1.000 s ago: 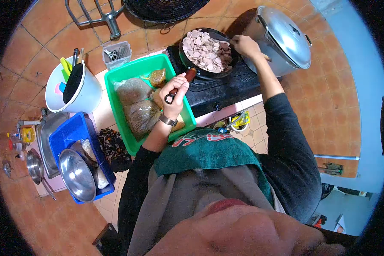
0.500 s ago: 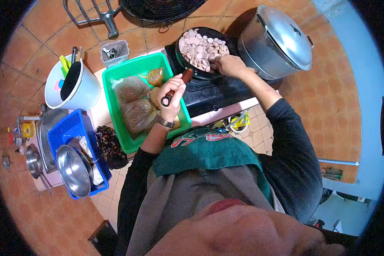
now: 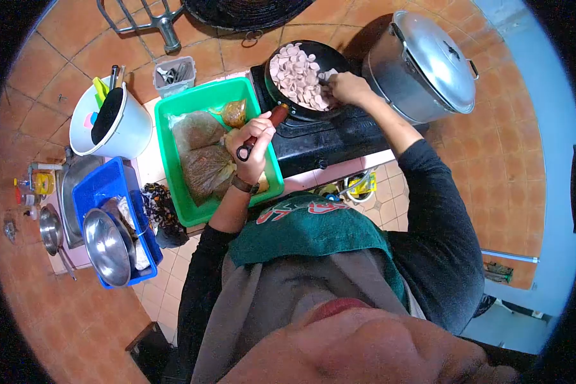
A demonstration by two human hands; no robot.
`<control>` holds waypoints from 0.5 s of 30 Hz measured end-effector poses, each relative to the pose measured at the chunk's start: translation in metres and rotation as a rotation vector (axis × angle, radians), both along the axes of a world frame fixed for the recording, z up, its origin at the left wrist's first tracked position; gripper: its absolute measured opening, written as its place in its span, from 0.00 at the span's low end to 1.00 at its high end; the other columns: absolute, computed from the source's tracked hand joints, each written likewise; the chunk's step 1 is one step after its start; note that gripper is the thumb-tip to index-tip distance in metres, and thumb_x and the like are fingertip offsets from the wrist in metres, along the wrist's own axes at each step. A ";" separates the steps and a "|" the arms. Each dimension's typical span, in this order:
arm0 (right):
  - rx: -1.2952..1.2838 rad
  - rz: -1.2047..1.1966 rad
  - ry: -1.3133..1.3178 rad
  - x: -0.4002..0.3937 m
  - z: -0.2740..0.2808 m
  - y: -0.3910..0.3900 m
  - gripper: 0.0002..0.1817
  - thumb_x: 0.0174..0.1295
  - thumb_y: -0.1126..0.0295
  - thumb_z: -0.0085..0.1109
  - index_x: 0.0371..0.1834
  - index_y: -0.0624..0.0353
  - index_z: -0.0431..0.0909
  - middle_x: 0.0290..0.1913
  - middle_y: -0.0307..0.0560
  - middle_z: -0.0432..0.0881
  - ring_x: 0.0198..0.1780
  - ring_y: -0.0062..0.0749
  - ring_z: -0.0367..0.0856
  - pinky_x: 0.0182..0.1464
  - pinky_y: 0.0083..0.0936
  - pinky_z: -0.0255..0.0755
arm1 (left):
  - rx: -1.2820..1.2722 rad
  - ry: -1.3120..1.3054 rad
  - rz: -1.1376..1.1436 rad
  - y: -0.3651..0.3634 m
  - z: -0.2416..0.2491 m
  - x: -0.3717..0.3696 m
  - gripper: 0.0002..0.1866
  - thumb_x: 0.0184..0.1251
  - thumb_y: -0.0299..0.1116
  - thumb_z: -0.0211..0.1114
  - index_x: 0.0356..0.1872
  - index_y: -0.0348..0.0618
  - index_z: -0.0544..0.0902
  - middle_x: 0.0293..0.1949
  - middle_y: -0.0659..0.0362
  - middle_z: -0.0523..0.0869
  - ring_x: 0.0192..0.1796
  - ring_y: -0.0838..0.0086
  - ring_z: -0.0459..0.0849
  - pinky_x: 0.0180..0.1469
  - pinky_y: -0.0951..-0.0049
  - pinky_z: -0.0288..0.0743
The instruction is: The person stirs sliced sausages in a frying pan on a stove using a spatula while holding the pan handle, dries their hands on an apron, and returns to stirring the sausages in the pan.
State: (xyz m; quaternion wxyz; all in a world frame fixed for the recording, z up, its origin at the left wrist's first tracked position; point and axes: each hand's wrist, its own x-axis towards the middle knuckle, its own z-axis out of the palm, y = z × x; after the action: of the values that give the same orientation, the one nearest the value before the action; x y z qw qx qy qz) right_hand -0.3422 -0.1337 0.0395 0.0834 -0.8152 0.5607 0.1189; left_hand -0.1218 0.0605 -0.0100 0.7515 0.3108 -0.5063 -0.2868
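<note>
A dark frying pan sits on the black stove, holding many pale pink round slices, which look like sliced sausage or meatball. My left hand is wrapped round the pan's brown handle. At the pan's right edge, my right hand is closed on a dark spatula, mostly hidden by the fingers and the slices. Beneath my left forearm stands a green tray with filled plastic bags and a small bag of brown stuff.
A large lidded metal pot stands right of the pan. Left of the tray are a white bucket with utensils, a small grey container and a blue basket with a metal bowl. A black round pan hangs on the tiled wall.
My right hand has shifted slightly right and up at the pan. The slices lie more to the left, baring dark pan surface at the upper right. My left hand keeps its hold.
</note>
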 end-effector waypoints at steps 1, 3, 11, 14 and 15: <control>0.011 0.027 0.004 0.000 0.005 0.009 0.15 0.60 0.58 0.53 0.45 0.49 0.83 0.47 0.56 0.84 0.50 0.52 0.82 0.51 0.44 0.75 | 0.007 0.006 -0.008 0.000 -0.001 0.000 0.10 0.60 0.16 0.57 0.21 0.38 0.73 0.26 0.57 0.79 0.36 0.70 0.80 0.60 0.49 0.72; 0.003 0.042 0.030 0.000 0.029 0.022 0.15 0.60 0.58 0.53 0.45 0.48 0.83 0.47 0.56 0.84 0.50 0.51 0.82 0.51 0.43 0.75 | 0.013 0.009 -0.006 0.000 -0.002 0.001 0.10 0.60 0.16 0.57 0.21 0.38 0.72 0.26 0.57 0.79 0.36 0.70 0.80 0.60 0.49 0.71; -0.217 -0.044 -0.028 0.004 0.025 -0.081 0.18 0.57 0.61 0.52 0.47 0.53 0.83 0.49 0.57 0.83 0.50 0.51 0.83 0.53 0.43 0.76 | 0.007 0.047 -0.020 -0.001 -0.004 0.002 0.09 0.56 0.14 0.60 0.21 0.37 0.72 0.26 0.58 0.80 0.35 0.71 0.81 0.60 0.53 0.73; -0.155 0.159 -0.072 0.037 0.012 -0.084 0.18 0.56 0.64 0.52 0.47 0.54 0.83 0.47 0.59 0.84 0.48 0.52 0.84 0.52 0.42 0.77 | 0.021 0.025 -0.037 -0.002 -0.004 0.004 0.09 0.56 0.15 0.60 0.21 0.37 0.72 0.27 0.58 0.80 0.36 0.71 0.81 0.60 0.52 0.73; -0.148 0.228 -0.062 0.048 0.018 -0.071 0.17 0.55 0.66 0.53 0.46 0.55 0.83 0.46 0.59 0.84 0.47 0.52 0.84 0.50 0.43 0.77 | 0.022 0.023 -0.031 -0.002 -0.003 0.005 0.09 0.56 0.15 0.60 0.21 0.37 0.72 0.27 0.58 0.80 0.36 0.71 0.81 0.60 0.52 0.73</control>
State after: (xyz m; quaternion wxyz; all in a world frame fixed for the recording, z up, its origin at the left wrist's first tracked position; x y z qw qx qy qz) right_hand -0.2941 -0.2047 0.0575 0.0261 -0.8807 0.4690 0.0607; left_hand -0.1172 0.0583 -0.0128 0.7494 0.3080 -0.4991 -0.3073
